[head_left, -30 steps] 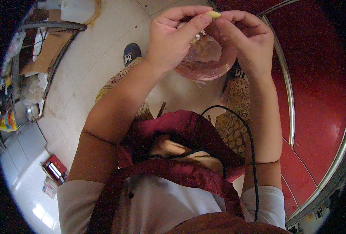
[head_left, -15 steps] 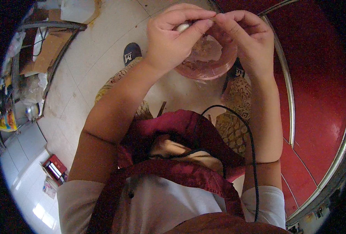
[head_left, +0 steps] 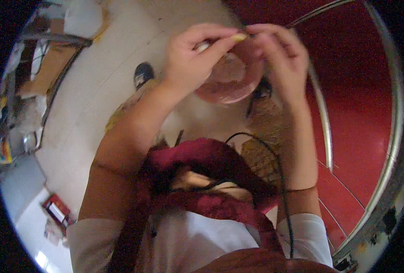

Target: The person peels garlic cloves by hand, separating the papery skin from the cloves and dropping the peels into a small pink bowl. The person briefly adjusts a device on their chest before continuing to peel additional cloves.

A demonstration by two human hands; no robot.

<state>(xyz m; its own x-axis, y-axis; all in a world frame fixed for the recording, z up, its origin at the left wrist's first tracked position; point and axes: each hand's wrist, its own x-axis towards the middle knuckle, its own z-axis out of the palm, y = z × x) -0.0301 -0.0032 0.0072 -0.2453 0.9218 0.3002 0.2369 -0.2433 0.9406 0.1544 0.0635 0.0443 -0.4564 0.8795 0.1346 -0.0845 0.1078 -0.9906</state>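
Between the thumb and forefinger of my left hand (head_left: 188, 57) is a small pale-yellow piece (head_left: 239, 37), shaped like a peeled garlic clove. A rounded white thing (head_left: 202, 47) sits in the crook of the same hand; its kind is unclear. My right hand (head_left: 284, 57) is just right of the pale piece, blurred, with its fingers curled in toward the thumb. Anything in its fingers is too smeared to make out. Below both hands is a pinkish, see-through bowl (head_left: 229, 93) with something pale inside, partly hidden by my hands.
A red panel (head_left: 352, 91) with metal trim rises on the right. Shelving with cardboard (head_left: 56, 68) and bags stands at the left, over a tiled floor (head_left: 88, 118). A black cable (head_left: 281, 177) hangs down before my maroon apron (head_left: 211, 157).
The pale-yellow piece now shows at my left fingertips. My right fingers have come slightly away from the left ones. The whole view has shifted, and my hands and the bowl sit lower and more left.
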